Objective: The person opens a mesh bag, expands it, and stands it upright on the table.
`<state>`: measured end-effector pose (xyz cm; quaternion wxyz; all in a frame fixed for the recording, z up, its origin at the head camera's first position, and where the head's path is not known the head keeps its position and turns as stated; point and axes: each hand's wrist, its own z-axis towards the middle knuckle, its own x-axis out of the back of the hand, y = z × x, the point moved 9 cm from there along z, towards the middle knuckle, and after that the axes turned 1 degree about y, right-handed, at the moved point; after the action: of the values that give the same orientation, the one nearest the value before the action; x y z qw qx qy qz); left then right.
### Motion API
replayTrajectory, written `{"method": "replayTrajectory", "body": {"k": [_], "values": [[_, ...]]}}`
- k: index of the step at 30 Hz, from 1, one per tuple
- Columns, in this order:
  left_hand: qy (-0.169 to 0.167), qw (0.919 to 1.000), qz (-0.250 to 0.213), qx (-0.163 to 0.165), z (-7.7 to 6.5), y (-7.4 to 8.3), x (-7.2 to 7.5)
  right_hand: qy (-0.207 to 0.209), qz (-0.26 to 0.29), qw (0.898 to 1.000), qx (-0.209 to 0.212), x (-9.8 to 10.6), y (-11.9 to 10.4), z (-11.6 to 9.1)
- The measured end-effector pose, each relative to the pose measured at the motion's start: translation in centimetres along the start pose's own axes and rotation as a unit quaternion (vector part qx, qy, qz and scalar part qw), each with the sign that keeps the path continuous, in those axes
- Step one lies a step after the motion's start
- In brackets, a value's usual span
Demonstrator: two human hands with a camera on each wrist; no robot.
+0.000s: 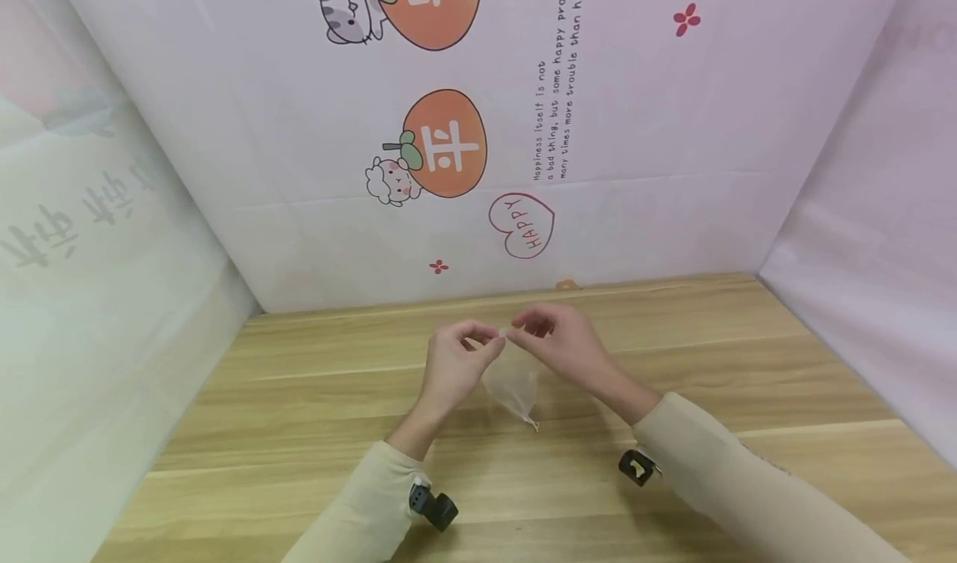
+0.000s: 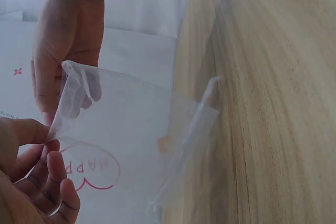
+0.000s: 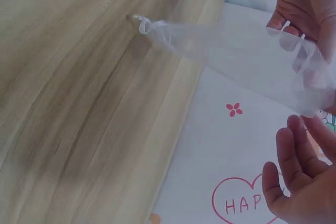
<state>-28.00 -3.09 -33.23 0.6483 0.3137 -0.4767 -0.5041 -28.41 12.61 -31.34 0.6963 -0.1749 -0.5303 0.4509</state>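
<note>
A sheer white mesh drawstring bag [image 1: 512,384] hangs between the two hands, its knotted cord end pointing down over the table. My left hand [image 1: 456,359] pinches the bag's upper edge between thumb and index finger. Close beside it, my right hand [image 1: 566,347] pinches the same edge at a corner, its other fingers loosely bent. The right wrist view shows the gathered neck with its cord loop [image 3: 144,24] at the far end. Through the thin mesh [image 2: 131,108], fingers and the printed backdrop are visible.
The wood-grain table [image 1: 299,430] lies under both hands. A white printed cloth [image 1: 635,131] stands upright behind it, with further cloth walls at left and right. Black wrist-camera mounts [image 1: 434,506] sit on both sleeves.
</note>
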Motion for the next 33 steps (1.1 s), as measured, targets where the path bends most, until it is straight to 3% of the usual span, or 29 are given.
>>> {"method": "replayTrajectory", "body": {"k": [11,25,33], "values": [[0.001,0.9995,0.033,0.001,0.19,0.04,0.35,0.01,-0.022,1.0,-0.005,0.21,-0.08,0.03],[-0.014,0.998,0.059,-0.019,0.16,0.58,-0.09,-0.022,-0.029,0.999,0.014,-0.6,-0.47,-0.05],[-0.017,0.9979,0.061,-0.014,0.07,0.77,0.0,-0.02,-0.038,0.999,0.007,-0.65,-0.34,-0.05]]}}
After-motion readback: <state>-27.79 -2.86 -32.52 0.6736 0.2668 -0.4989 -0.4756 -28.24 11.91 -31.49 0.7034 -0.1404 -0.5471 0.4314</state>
